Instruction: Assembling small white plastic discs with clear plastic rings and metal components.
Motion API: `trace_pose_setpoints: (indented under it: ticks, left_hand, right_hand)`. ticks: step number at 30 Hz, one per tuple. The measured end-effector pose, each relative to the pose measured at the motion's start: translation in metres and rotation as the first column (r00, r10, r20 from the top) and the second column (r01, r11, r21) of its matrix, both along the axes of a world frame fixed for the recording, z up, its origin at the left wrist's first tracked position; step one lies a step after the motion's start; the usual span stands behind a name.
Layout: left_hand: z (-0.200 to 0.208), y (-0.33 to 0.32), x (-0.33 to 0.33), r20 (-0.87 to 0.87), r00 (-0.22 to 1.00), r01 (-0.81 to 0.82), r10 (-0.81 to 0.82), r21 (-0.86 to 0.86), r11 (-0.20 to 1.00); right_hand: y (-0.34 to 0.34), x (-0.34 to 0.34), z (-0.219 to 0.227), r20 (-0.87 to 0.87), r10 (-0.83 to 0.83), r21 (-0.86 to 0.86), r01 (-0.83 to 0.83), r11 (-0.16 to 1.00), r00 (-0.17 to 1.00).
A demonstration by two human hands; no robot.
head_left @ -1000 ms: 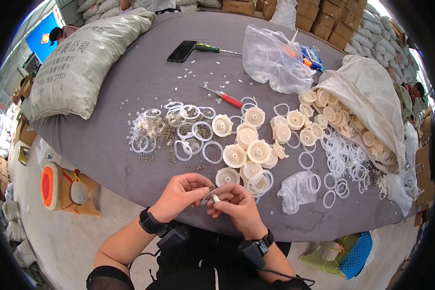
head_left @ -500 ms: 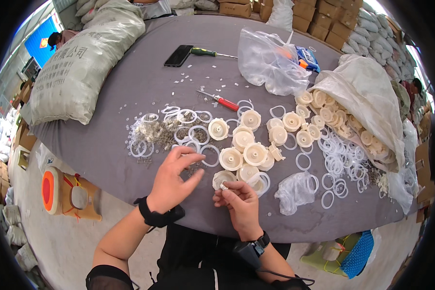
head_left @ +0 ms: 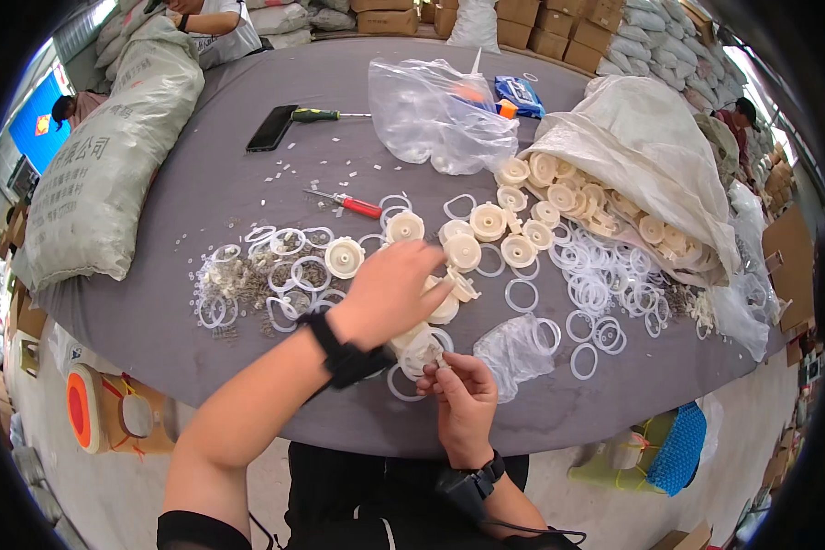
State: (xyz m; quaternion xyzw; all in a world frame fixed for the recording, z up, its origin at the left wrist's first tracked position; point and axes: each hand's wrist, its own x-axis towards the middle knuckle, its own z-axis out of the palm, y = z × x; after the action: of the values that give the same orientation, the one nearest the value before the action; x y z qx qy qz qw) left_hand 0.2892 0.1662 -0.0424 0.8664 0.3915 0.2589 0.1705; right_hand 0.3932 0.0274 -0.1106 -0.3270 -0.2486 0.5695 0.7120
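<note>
Cream caps (head_left: 489, 222) cluster within easy reach, and over them goes the left hand (head_left: 390, 291), thumb and fingers apart, any hold hidden; the right hand (head_left: 463, 396) pinches a small pale part (head_left: 441, 359) low, perhaps for steadiness.

Bright, diffuse light covers the table (head_left: 215, 188) evenly; shadows are soft, glare whitens the far right, and fisheye distortion curves edges toward a black rim.

Cream caps (head_left: 444, 313) lie partly hidden toward the worktop's (head_left: 165, 321) near edge
The left hand (head_left: 385, 291) covers some; the piece (head_left: 440, 359) in the right hand (head_left: 466, 394) is too small to identify.
</note>
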Motion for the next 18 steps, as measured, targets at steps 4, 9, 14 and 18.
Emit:
trace_pose_setpoints:
  ticks: [4,9,14,18]
  left_hand:
    - [0.000,0.026,0.050,-0.482,0.876,-0.068,0.025,-0.071,0.995]
    - [-0.019,0.026,0.048,-0.342,0.936,0.043,-0.077,-0.106,0.993]
    - [-0.002,0.015,0.030,-0.052,0.994,0.076,-0.101,-0.354,0.932]
    - [0.018,0.030,0.017,-0.202,0.961,0.059,-0.190,-0.520,0.852]
  right_hand:
    - [-0.004,0.013,0.003,0.055,-0.040,-0.080,0.044,0.996,0.998]
    - [-0.003,0.035,0.004,0.040,-0.076,-0.153,0.081,0.985,0.996]
    - [0.001,0.044,0.006,-0.053,-0.051,-0.158,0.042,0.987,0.997]
    - [-0.002,0.045,0.003,-0.059,-0.028,-0.094,0.022,0.995,0.998]
